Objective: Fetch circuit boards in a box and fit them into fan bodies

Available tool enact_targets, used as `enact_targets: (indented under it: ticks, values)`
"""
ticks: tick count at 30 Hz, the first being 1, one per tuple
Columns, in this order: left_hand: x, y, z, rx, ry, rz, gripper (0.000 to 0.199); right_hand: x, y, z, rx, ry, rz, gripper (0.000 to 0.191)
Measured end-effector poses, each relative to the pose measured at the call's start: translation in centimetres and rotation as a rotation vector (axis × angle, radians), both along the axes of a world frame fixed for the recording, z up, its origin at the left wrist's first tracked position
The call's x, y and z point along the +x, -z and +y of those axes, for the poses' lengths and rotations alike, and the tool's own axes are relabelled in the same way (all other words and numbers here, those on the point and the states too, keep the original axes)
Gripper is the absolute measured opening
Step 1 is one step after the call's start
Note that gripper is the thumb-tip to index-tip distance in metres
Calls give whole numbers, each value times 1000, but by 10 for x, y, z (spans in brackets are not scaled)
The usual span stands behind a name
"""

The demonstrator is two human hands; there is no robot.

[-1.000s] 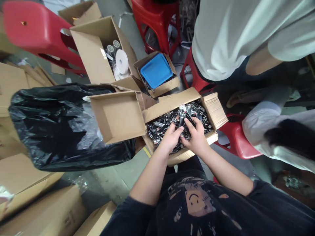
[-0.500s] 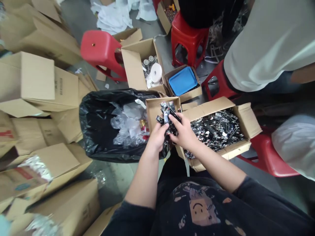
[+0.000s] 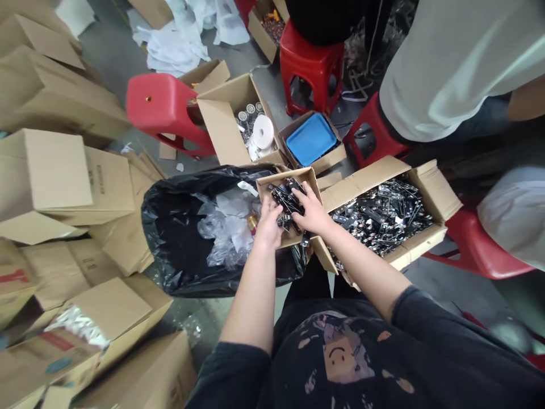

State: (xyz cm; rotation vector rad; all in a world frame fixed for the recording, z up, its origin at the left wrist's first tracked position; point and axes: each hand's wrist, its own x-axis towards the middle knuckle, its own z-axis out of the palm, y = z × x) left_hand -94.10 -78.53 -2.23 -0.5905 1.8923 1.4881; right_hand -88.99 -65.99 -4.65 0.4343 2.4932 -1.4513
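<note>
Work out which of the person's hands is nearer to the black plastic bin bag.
The left hand is nearer, right beside the black plastic bin bag at the small cardboard box. The right hand is farther from the bag, on the other side of the black parts.

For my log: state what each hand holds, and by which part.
The left hand and right hand are on a heap of small black metal parts; where they grip it cannot be told.
</note>
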Motion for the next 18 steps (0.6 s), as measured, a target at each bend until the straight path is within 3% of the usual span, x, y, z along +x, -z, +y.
enact_targets:
  ticks: [3, 6, 9, 11, 14, 16, 18]
  values:
    - [-2, -11, -9, -236, 366, 236, 64, 18, -2, 22, -24, 5, 197, 63]
    - [4, -38, -14, -574, 753, 481, 56, 48, 8, 62, 27, 51, 319, 51]
    - [24, -65, -5, -754, 817, 636, 49, 88, 25, 115, 204, 142, 157, 42]
    - [47, -68, 11, -594, 858, 744, 45, 116, 35, 148, 365, 210, -50, 43]
    - [88, -37, 50, -218, 1028, 674, 38, 148, 40, 173, 499, 157, -257, 51]
    - [113, -1, 76, -188, 1119, 582, 40, 161, 39, 174, 509, 37, -252, 55]
    - [131, 35, 92, -281, 1039, 544, 50, 165, 36, 166, 479, -78, -214, 60]
